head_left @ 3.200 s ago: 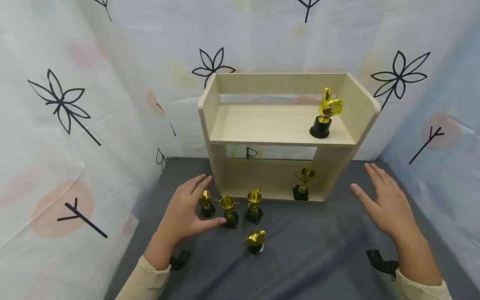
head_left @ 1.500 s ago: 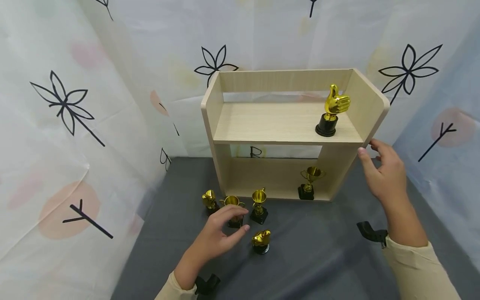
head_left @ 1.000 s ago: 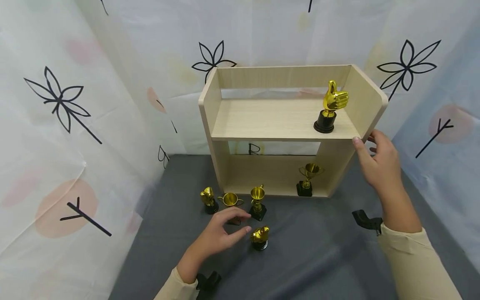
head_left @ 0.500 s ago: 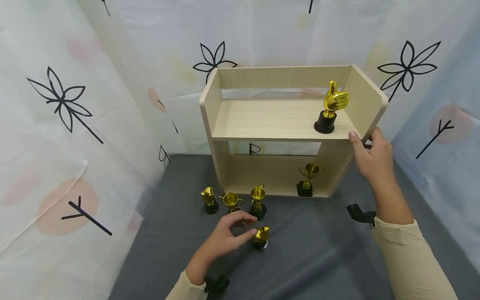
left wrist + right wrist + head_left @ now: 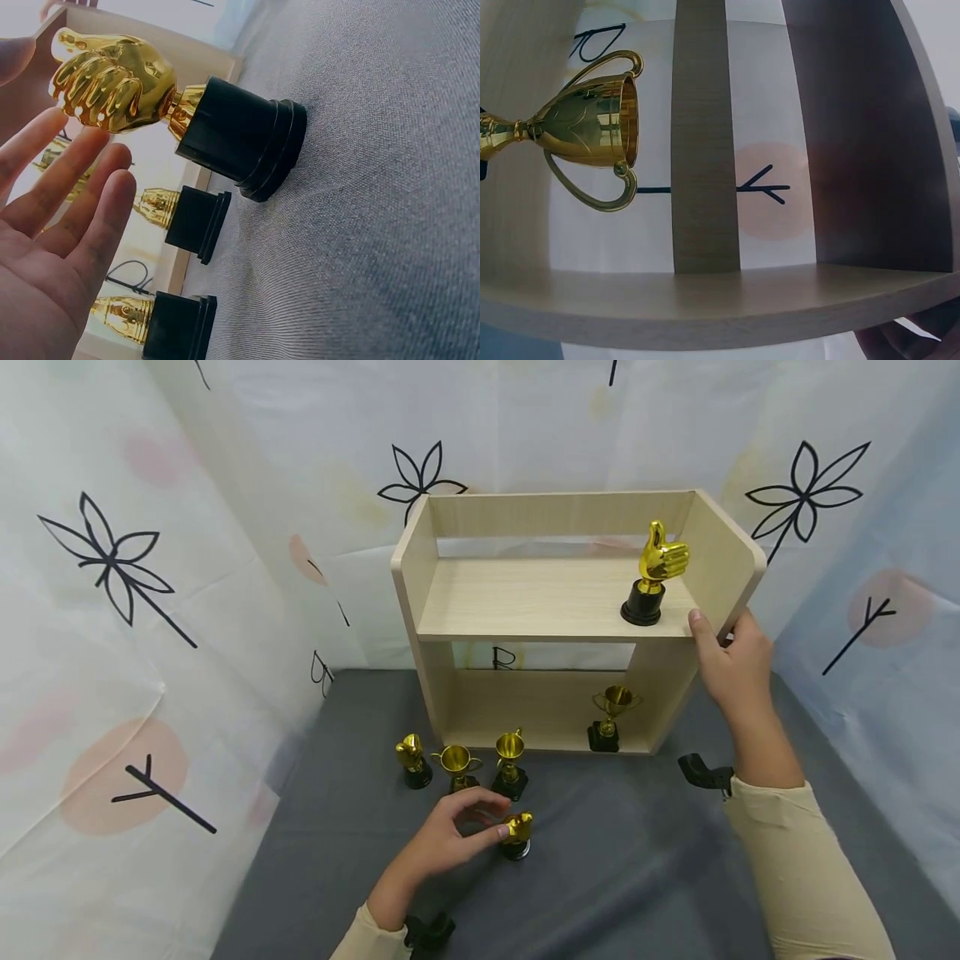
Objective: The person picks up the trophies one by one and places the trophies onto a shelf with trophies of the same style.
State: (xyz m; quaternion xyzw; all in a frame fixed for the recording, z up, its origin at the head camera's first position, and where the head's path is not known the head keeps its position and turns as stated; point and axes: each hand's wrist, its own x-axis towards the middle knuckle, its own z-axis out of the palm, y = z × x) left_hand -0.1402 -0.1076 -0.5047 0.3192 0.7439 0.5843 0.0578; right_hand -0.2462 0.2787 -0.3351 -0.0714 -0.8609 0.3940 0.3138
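Observation:
My left hand (image 5: 452,837) is at a small gold thumbs-up trophy (image 5: 519,833) with a black base, standing upright on the grey cloth. In the left wrist view its fingers (image 5: 71,191) are spread, loosely extended beside the gold part of that trophy, and the thumb is apart from it. My right hand (image 5: 738,670) grips the right side panel of a pale wooden two-tier shelf (image 5: 525,597), thumb at the inner front edge and fingers behind. In the right wrist view a gold cup trophy (image 5: 592,124) shows inside the shelf.
A larger thumbs-up trophy (image 5: 654,572) stands on the upper tier, right side. Before the shelf's left half stand two cup trophies, one nearer the middle (image 5: 510,764), one left of it (image 5: 455,762), and another small gold trophy (image 5: 412,762). Patterned cloth walls (image 5: 247,485) surround the table.
My left hand has moved in from the left, past the cup trophies, to the front thumbs-up trophy. The right hand has come left from open air and taken hold of the shelf's side.

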